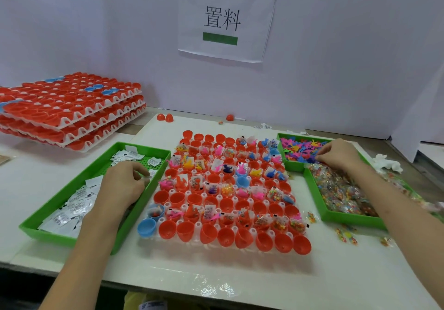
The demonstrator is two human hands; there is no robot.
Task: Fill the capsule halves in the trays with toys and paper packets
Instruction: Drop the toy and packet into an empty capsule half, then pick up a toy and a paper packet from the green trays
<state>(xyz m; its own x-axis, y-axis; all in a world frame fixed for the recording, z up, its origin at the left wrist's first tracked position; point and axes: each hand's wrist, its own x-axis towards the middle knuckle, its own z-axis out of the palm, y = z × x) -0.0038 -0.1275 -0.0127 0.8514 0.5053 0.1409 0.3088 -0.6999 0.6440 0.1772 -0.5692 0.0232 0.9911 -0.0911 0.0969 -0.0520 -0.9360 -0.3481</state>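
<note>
- The capsule tray (249, 200) sits mid-tabletop (240, 276), square between the two hands, with its rows running left to right across me.
- My left hand (125, 182) is down in the green packet tray (69, 184), fingers curled onto the paper packets (74, 204) at the end nearest the capsules. I cannot tell whether it has a packet pinched or is only resting on the heap.
- My right hand (338, 153) is over the green toy bin (280, 146), fingertips bunched down into the toys (300, 147) (right at a blue one, it seems). I cannot tell whether one is actually gripped.
- The relation that matters is that the capsules lie to the right of the left hand and to the left of the right hand, so I judge both must travel inward.
- The left hand is just beside the tray's left columns. The right hand is level with the far rows and well apart from the near ones.
- The empty capsule halves (225, 237) fill the nearest row. Another bare row lies further in, and a few more are at the back.
- A second green tray (312, 192) of clear packets lies near the right forearm. I would take care not to drag the forearm across it on the way in.
</note>
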